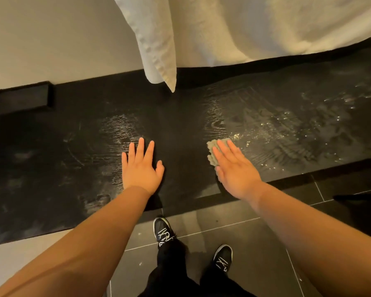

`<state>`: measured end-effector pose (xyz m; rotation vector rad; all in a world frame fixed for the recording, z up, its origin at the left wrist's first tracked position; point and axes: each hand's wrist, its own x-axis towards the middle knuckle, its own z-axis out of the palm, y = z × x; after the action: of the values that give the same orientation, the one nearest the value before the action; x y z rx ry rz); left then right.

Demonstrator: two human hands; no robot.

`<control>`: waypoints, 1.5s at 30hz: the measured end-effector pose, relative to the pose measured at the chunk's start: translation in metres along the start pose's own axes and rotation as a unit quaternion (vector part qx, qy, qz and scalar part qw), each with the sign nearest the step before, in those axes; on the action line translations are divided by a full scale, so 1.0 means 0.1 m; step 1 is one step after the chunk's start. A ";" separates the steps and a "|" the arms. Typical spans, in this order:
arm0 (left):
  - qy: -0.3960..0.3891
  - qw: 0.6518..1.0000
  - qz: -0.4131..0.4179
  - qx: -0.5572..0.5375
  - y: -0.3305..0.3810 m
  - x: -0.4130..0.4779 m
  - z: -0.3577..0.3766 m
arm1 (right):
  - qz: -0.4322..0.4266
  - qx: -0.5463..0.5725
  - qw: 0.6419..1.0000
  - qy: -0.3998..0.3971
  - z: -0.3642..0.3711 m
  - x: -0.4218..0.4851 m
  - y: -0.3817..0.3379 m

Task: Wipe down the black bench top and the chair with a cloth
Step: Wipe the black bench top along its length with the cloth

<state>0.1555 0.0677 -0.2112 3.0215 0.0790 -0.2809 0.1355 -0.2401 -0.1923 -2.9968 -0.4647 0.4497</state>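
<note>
The black bench top [51, 159] runs across the view, wood-grained, with wet streaks and droplets shining on its right half. My right hand [236, 170] lies flat with straight fingers on a small grey-green cloth [214, 153], pressing it onto the bench near the front edge. Only the cloth's left and upper edges show past the fingers. My left hand [141, 166] rests flat on the bench with fingers spread, to the left of the cloth. No chair is in view.
White bedding [244, 26] hangs over the bench's back edge, one corner [161, 61] dangling onto the top. A black box [22, 99] sits at the back left by the wall. Dark floor tiles [255, 243] and my two shoes lie below the bench front.
</note>
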 end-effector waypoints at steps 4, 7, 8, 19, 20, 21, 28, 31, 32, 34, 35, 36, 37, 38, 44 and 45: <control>0.001 0.996 -0.081 -0.037 0.34 -0.32 0.06 | 0.051 0.039 0.998 -0.011 -0.06 -0.03 -0.23; -0.001 0.994 -0.102 -0.032 0.53 -0.50 0.12 | -0.028 0.023 0.999 -0.024 0.09 -0.16 -0.66; 0.000 0.994 -0.105 -0.033 0.54 -0.51 0.13 | -0.062 0.011 0.998 -0.031 0.14 -0.22 -0.73; 0.031 0.995 -0.095 -0.025 0.51 -0.52 0.19 | 0.031 0.015 0.999 0.041 0.21 -0.53 0.51; 0.034 0.995 -0.096 -0.023 0.52 -0.52 0.19 | 0.055 0.023 0.997 0.042 0.20 -0.51 0.42; 0.035 0.994 -0.097 -0.023 0.52 -0.51 0.19 | 0.074 0.033 0.995 0.049 0.21 -0.49 0.29; 0.043 0.993 -0.101 -0.029 0.53 -0.52 0.19 | -0.103 0.019 0.994 0.008 0.39 -0.24 -0.84; 0.043 0.993 -0.102 -0.031 0.54 -0.51 0.19 | -0.163 0.009 0.986 0.025 0.37 -0.21 -0.62; 0.043 0.993 -0.102 -0.032 0.54 -0.51 0.18 | -0.152 0.018 0.987 0.039 0.34 -0.22 -0.44; 0.047 0.993 -0.100 -0.033 0.54 -0.51 0.17 | -0.085 0.026 0.994 0.057 0.28 -0.22 0.04; 0.047 0.993 -0.099 -0.034 0.54 -0.52 0.17 | -0.045 0.022 0.997 0.056 0.23 -0.24 0.29; 0.046 0.993 -0.098 -0.034 0.55 -0.52 0.17 | -0.005 0.022 0.999 0.048 0.18 -0.26 0.50; 0.046 0.993 -0.099 -0.033 0.55 -0.52 0.17 | 0.029 0.029 0.998 0.042 0.14 -0.27 0.63; 0.047 0.993 -0.100 -0.031 0.55 -0.53 0.17 | 0.058 0.039 0.997 0.042 0.10 -0.27 0.68; 0.046 0.994 -0.098 -0.026 0.56 -0.52 0.14 | -0.025 0.028 0.998 0.046 0.23 -0.20 -0.03; 0.045 0.994 -0.098 -0.024 0.55 -0.52 0.14 | -0.067 0.025 0.997 0.039 0.25 -0.22 -0.08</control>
<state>0.1052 0.0090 -0.2091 2.9801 0.3852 -0.1559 0.1057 -0.2387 -0.2094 -2.9000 -0.6319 0.3274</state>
